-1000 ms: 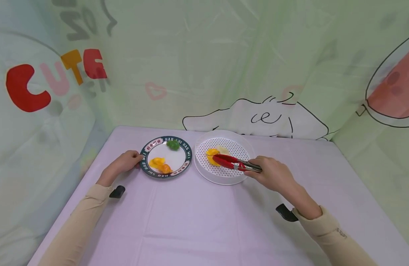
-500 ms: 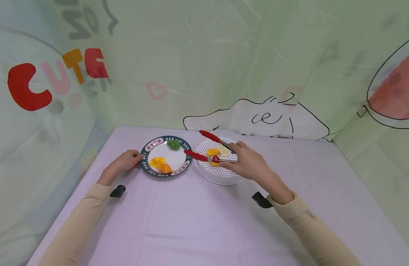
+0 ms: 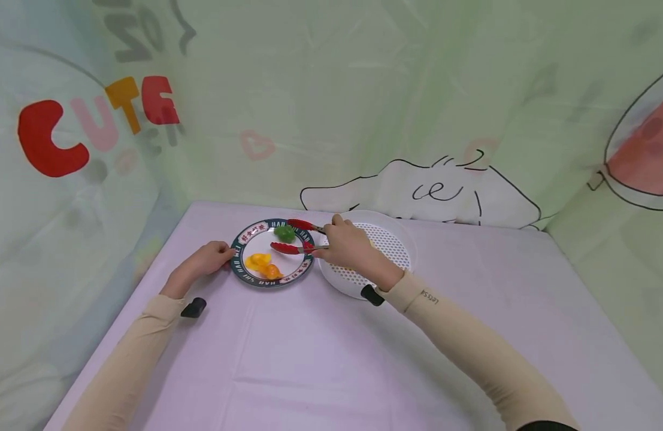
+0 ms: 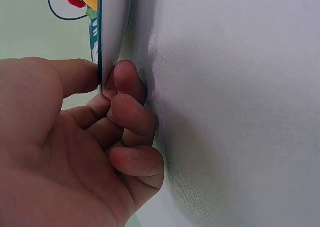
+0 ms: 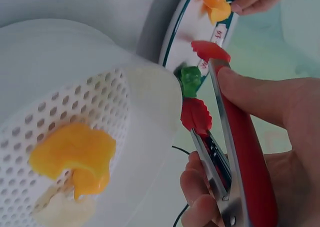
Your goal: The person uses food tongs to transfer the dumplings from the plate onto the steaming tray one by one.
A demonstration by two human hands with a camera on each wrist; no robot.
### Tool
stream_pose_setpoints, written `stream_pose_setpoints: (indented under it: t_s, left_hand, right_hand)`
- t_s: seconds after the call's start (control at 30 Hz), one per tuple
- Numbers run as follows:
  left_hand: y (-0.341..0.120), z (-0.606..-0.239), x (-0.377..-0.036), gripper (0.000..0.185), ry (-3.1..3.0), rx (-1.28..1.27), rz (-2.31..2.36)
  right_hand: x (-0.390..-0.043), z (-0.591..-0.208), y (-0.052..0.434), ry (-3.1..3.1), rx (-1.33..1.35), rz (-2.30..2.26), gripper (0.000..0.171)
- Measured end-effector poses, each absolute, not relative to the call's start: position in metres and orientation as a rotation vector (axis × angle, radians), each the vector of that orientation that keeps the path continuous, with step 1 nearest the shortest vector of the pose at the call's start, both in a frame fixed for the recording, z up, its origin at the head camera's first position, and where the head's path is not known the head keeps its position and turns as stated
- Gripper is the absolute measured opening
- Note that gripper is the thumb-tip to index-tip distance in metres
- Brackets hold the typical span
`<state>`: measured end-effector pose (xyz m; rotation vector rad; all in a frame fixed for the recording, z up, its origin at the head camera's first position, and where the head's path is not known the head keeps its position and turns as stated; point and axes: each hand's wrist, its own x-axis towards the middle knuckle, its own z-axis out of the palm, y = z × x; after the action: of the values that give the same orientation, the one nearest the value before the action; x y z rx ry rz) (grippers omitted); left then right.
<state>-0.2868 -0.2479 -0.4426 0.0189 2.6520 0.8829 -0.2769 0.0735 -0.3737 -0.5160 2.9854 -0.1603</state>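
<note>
- Moved since a second ago: the red-tipped metal tongs, then lying low over the white perforated plastic strainer tray, now sit over the round white plate with a dark green lettered rim; the right hand has crossed leftward with them.
- Tongs: held in the right hand's grip, fingers curled round the steel handles; the two red tips stand apart, one either side of the small green food piece. The right wrist view shows the green piece between the tips, but whether they pinch it or merely bracket it cannot be told.
- Plate: rests on the surface. Contents: the green piece at the far side, a yellow and orange piece at the near side.
- Left hand: grips the plate's left rim; the left wrist view shows thumb above and curled fingers below the plate edge.
- Strainer tray: just right of the plate, partly hidden by the right hand. The right wrist view shows a yellow-orange piece and a pale piece inside.
- Progress, as judged: three pieces appear to be on or over the plate, two remain in the tray, so the transfer seems roughly half finished.
- Surroundings: lilac cloth-covered surface; pale green printed backdrop with the red, pink and orange lettering "CUTE".
</note>
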Motion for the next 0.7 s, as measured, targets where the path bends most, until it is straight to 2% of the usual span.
stream_pose_setpoints:
  t_s: [0.3,0.7]
  left_hand:
    - [-0.248,-0.4419,-0.288,0.03,2.652,0.023,0.877]
    - [-0.247,-0.4427,-0.2868,0.03,2.647,-0.017,0.864]
  right_hand:
    - [-0.2761,-0.376,0.0614,2.995,-0.547,-0.182,0.042]
    - [-0.271,-0.3771,0.0669,2.991,-0.551,-0.242,0.038]
